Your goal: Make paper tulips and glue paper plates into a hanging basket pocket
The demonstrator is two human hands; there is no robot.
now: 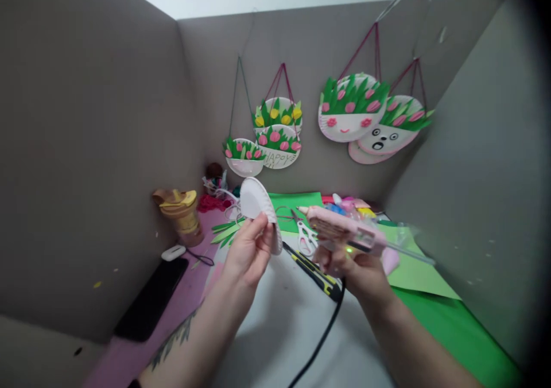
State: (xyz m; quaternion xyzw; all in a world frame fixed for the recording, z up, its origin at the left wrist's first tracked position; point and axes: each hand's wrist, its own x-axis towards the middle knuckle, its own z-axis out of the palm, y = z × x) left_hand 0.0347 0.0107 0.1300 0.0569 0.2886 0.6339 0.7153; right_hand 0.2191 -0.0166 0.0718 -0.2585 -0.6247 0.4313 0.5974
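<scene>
My left hand (252,250) pinches a white paper plate (255,197) by its ridged rim, held up edge-on above the table. In my right hand (350,267) is a pink hot glue gun (344,227), gripped by its handle, which the fingers mostly hide. Its nozzle points left toward the plate, with a gap between them. A clear glue stick juts from the gun's back, and a small light glows near the grip. From the handle a black cord (321,342) runs down toward me.
Below the hands lie a yellow-black utility knife (316,273) and white-handled scissors (306,237). Green paper (430,267) is at right; cut green leaves (226,232) lie left. A phone (152,299), earbud case (173,253) and tumbler (178,216) stand left. Decorated plates (353,109) hang behind.
</scene>
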